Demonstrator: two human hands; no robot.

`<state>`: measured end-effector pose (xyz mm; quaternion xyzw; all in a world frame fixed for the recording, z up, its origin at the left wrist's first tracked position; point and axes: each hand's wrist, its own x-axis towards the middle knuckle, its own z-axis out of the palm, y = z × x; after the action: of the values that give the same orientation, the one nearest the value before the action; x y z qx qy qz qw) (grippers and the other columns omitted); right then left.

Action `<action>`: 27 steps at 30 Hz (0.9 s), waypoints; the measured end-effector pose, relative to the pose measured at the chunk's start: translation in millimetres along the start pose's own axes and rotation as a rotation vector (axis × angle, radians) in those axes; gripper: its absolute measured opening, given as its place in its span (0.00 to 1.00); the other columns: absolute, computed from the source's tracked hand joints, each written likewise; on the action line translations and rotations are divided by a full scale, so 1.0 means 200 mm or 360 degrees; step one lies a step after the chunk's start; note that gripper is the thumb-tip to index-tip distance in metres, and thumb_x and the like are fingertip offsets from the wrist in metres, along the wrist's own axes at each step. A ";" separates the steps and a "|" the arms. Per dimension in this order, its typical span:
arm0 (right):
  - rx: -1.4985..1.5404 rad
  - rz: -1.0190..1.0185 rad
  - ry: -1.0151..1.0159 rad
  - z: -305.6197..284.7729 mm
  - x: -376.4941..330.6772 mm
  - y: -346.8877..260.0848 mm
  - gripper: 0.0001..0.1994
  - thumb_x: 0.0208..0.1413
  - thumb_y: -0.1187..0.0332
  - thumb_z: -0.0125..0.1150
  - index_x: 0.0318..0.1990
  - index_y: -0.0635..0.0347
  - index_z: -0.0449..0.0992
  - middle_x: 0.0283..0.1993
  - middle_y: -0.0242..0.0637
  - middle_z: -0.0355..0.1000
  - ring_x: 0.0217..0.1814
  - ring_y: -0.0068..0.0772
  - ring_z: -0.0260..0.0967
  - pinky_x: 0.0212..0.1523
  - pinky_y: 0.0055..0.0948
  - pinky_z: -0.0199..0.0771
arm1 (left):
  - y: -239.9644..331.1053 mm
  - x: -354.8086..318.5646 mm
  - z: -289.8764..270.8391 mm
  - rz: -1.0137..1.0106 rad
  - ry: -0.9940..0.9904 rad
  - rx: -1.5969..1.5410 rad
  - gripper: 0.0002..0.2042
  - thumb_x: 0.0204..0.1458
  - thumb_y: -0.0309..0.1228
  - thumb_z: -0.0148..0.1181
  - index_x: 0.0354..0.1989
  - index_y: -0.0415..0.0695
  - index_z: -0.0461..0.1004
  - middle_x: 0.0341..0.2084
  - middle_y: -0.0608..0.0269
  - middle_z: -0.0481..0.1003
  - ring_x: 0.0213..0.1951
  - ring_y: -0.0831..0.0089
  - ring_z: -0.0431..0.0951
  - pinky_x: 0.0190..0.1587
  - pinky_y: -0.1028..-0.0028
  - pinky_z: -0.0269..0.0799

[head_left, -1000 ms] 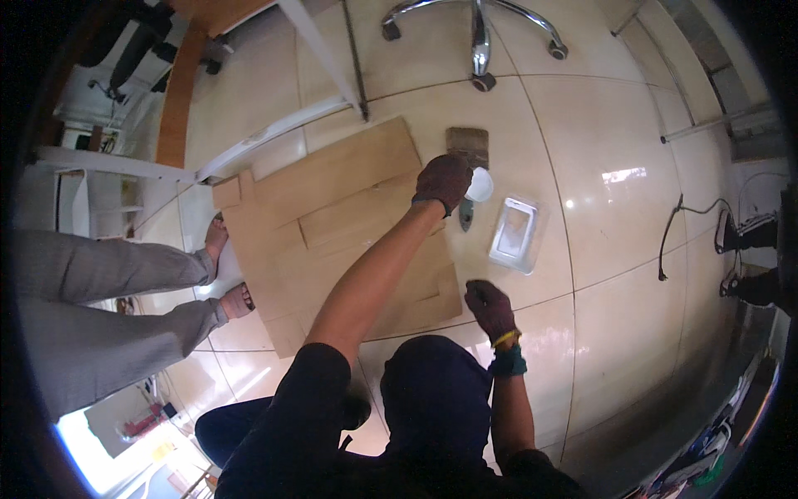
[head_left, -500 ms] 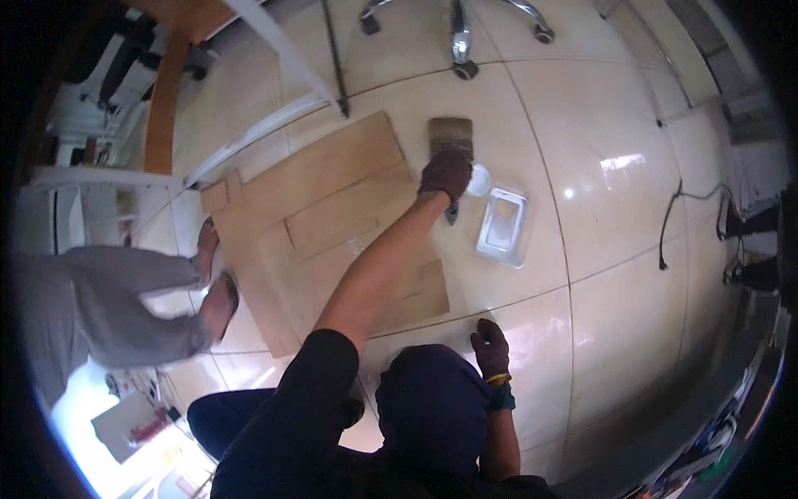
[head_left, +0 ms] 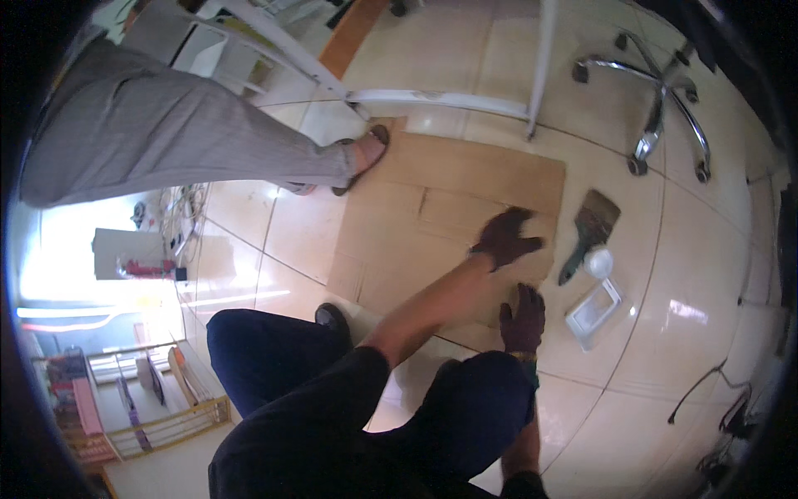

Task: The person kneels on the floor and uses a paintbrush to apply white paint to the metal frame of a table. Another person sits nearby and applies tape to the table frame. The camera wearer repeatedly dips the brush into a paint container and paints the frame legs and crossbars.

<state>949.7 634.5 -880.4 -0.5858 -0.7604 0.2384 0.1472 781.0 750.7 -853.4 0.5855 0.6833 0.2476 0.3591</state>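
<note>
A flat sheet of brown cardboard point(head_left: 465, 166) lies on the tiled floor in front of me. My left hand point(head_left: 507, 239), in a dark knitted glove, is over its right part with fingers spread and nothing in them. By the cardboard's near right edge is my right hand point(head_left: 524, 323), gloved likewise, its fingers stretched out and empty. Right of the cardboard lies a wide paintbrush point(head_left: 588, 233) with a dark green handle and brownish bristles. Against its handle sits a small round white thing point(head_left: 598, 263), and nearer me a rectangular clear-and-white plastic container point(head_left: 596, 313).
Another person in grey trousers point(head_left: 183, 125) stands at the left, a sandalled foot point(head_left: 366, 158) at the cardboard's far left corner. A white table frame point(head_left: 440, 100) stands behind the cardboard. A wheeled chair base point(head_left: 657, 108) is at the far right, and a black cable point(head_left: 706, 378) lies at the right.
My left hand has left the paintbrush and come back over the cardboard. The brush stays on the floor beside the white round thing. My right hand has opened, and the view has turned left.
</note>
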 end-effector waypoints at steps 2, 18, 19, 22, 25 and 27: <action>-0.0410 -0.0153 -0.0021 0.07 0.24 -0.10 0.34 0.42 0.54 0.63 0.59 0.53 0.61 0.62 0.44 0.57 0.63 0.59 0.50 0.57 0.58 0.54 | -0.32 -0.19 -0.24 -0.0453 0.0117 0.0201 0.35 0.39 0.56 0.61 0.53 0.43 0.67 0.50 0.51 0.68 0.51 0.58 0.70 0.54 0.65 0.64; -0.0899 -0.0054 -0.0357 0.23 0.79 -0.31 0.39 0.37 0.41 0.59 0.61 0.38 0.59 0.68 0.37 0.46 0.67 0.61 0.38 0.53 0.70 0.44 | -0.95 -0.19 -0.68 -0.0966 0.0172 0.0938 0.41 0.44 0.57 0.54 0.65 0.51 0.49 0.66 0.50 0.42 0.66 0.46 0.43 0.56 0.49 0.58; -0.0989 -0.0037 -0.0348 0.19 0.81 -0.38 0.37 0.39 0.43 0.59 0.61 0.39 0.59 0.66 0.39 0.51 0.65 0.55 0.46 0.55 0.60 0.51 | -0.97 -0.15 -0.71 -0.0955 0.0194 0.0951 0.40 0.45 0.57 0.54 0.64 0.50 0.49 0.66 0.50 0.42 0.66 0.47 0.42 0.55 0.50 0.59; -0.0538 -0.0236 -0.0211 0.35 0.97 -0.04 0.39 0.42 0.52 0.64 0.61 0.57 0.56 0.62 0.43 0.56 0.61 0.48 0.56 0.56 0.44 0.60 | -1.02 -0.04 -0.75 -0.0889 0.0249 0.0912 0.40 0.46 0.56 0.53 0.65 0.50 0.48 0.66 0.50 0.42 0.66 0.46 0.42 0.55 0.50 0.59; 0.0344 0.0002 0.0648 0.14 1.37 -0.36 0.39 0.46 0.51 0.64 0.60 0.65 0.56 0.54 0.52 0.65 0.59 0.49 0.60 0.55 0.36 0.63 | -1.07 -0.04 -0.75 -0.0955 0.0277 0.1025 0.39 0.47 0.54 0.53 0.65 0.51 0.48 0.65 0.54 0.45 0.65 0.47 0.43 0.54 0.52 0.60; 0.0279 0.0035 0.0909 -0.05 1.68 -0.46 0.40 0.45 0.50 0.64 0.61 0.65 0.55 0.54 0.52 0.64 0.59 0.51 0.59 0.55 0.37 0.62 | -1.09 -0.02 -0.67 -0.0864 0.0347 0.1109 0.38 0.46 0.53 0.54 0.65 0.53 0.48 0.65 0.56 0.45 0.65 0.47 0.43 0.54 0.52 0.60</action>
<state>788.4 941.3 -841.1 -0.6224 -0.6584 0.1304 0.4028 540.9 715.6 -933.9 0.4417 0.8884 -0.0400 0.1184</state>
